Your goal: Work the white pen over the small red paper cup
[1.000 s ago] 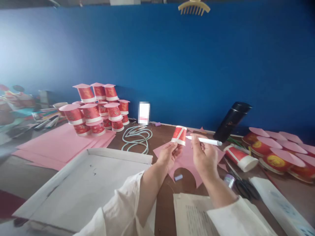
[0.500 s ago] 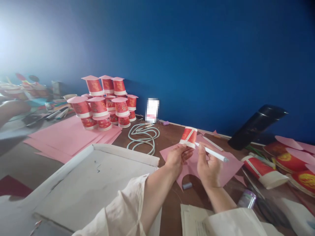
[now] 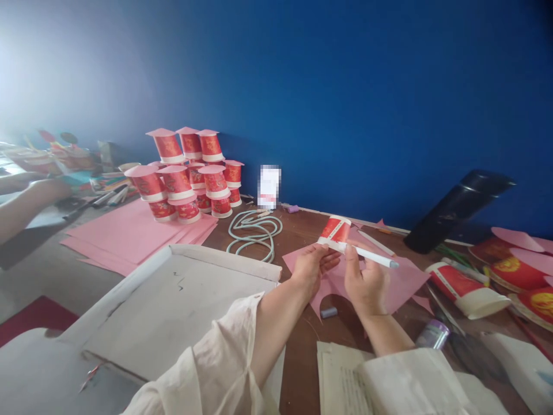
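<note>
My left hand (image 3: 313,266) pinches a small red and white paper cup (image 3: 335,231), held upside down above a pink paper sheet (image 3: 404,282). My right hand (image 3: 365,282) grips a white pen (image 3: 371,256) whose near end meets the cup's white rim. Both hands hover just over the brown table (image 3: 298,230). A round hole is cut from the pink sheet, and a small grey cap (image 3: 329,312) lies beside it.
Stacked red cups with pink lids (image 3: 190,173) stand on pink sheets (image 3: 125,233) at the back left. A coiled cable (image 3: 254,227), white tray (image 3: 173,305), black flask (image 3: 458,207), more lidded cups (image 3: 514,268) and papers (image 3: 345,380) surround me. Another person's arm (image 3: 26,202) reaches in left.
The view has swung right and down. My right hand lowered the pen from level at the cup's side to slanting under its rim. Another person's arm came into view at left.
</note>
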Demonstrator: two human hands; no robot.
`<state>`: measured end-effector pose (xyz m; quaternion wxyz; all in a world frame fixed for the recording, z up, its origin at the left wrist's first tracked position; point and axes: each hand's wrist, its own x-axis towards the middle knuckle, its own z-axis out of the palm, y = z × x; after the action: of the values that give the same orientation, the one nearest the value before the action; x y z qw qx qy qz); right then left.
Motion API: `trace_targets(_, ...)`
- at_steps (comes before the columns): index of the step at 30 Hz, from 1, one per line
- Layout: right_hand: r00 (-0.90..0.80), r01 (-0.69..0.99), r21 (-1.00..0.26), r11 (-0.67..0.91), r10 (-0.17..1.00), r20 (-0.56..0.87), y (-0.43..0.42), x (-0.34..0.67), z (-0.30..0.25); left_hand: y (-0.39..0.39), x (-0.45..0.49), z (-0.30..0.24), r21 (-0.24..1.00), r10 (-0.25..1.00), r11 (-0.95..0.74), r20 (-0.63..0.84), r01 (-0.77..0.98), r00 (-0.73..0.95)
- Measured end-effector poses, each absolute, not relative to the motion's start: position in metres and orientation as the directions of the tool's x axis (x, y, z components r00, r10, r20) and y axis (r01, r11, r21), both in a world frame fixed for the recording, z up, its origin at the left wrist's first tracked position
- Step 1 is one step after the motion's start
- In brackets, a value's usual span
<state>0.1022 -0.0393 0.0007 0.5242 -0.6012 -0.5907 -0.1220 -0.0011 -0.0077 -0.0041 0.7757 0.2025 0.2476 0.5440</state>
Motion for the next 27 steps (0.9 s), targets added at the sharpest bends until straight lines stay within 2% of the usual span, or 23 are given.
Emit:
trace_targets(13, 0.243, 0.834, -0.477, 0.278, 0.590, 0.770, -0.0404, 0.0988, 0.0052, -0.0102, -0.0029, 0.0059, 0.605, 0.941, 0.336, -0.188, -0.722, 0.281)
trace_targets(27, 0.250, 0.868, -0.446, 0.218, 0.584, 0.772, -0.0394, 0.0999, 0.0035, -0.0097, -0.0019, 0.0040, 0.614, 0.941, 0.334, -0.176, -0.715, 0.289)
